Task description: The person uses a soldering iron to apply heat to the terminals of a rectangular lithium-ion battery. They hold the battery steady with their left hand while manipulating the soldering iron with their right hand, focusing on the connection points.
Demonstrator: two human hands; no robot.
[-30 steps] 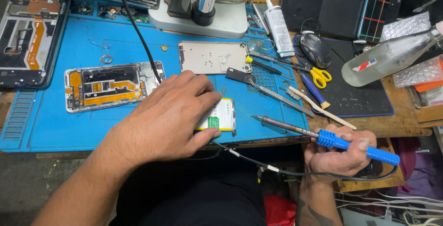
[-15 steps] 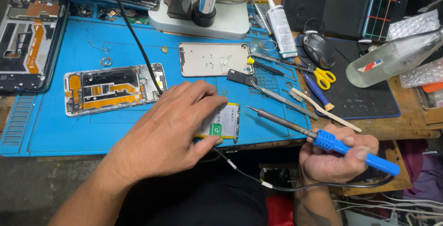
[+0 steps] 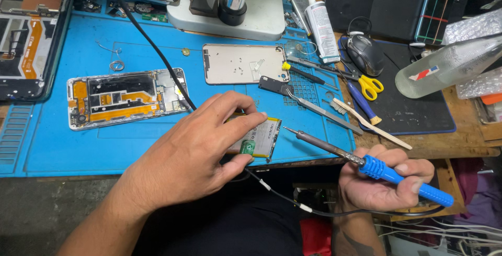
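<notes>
The left hand [image 3: 193,156] pins a flat phone battery [image 3: 260,137] to the near edge of the blue work mat [image 3: 63,146] on the desk [image 3: 460,141], its grip pinched on the battery's end between thumb and fingers. The right hand [image 3: 384,180], off the desk's front edge, has its grip clenched around the blue handle of a soldering iron [image 3: 366,163], tip aimed just beside the battery. A clear plastic bottle [image 3: 449,65] lies tilted at right; whether it holds liquid cannot be told.
</notes>
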